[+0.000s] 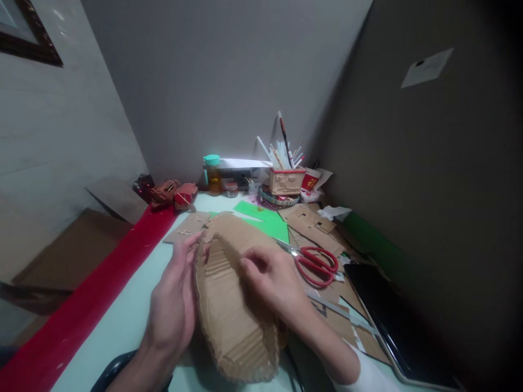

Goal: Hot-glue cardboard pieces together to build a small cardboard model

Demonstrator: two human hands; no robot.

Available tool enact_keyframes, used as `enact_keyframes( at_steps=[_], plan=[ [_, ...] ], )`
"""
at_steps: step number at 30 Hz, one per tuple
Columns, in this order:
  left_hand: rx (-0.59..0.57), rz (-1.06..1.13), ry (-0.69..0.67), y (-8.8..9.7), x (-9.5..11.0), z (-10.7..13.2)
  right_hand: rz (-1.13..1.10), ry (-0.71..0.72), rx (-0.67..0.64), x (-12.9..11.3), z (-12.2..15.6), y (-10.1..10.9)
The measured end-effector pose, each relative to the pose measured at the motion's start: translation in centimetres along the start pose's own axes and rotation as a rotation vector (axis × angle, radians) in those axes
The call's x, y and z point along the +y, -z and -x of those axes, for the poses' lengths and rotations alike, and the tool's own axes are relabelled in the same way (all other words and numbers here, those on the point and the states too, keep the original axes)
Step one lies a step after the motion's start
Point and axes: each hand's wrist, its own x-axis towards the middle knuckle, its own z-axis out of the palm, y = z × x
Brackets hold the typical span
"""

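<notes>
A large oval piece of corrugated cardboard (229,305), bent into a boat-like shape, is held over the pale green table (122,321). My left hand (174,296) grips its left edge, fingers curled round the rim. My right hand (272,280) rests on its right side, with the fingers pinched on the cardboard's inner edge. Red-handled scissors (316,265) lie just right of my right hand.
Green paper (261,218) and flat cardboard pieces (310,223) lie behind the work. A cardboard pen holder (286,179), a jar with a teal lid (212,173) and red clay-like models (171,194) stand at the back. A red strip (81,310) runs along the left edge, a dark tray (400,321) lies right.
</notes>
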Motion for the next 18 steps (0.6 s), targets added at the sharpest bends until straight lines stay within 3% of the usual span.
enact_keyframes(
  at_steps=[5,15,18],
  plan=[
    [0.032,0.010,0.000,0.4,0.3,-0.2,-0.016,-0.043,-0.032,-0.1,-0.1,-0.1],
    [0.113,-0.042,-0.229,1.1,0.9,-1.2,-0.051,-0.041,-0.046,-0.5,0.2,0.4],
    [0.185,-0.054,-0.320,1.6,1.5,-1.6,-0.057,-0.030,-0.047,-0.6,0.2,0.5]
  ],
)
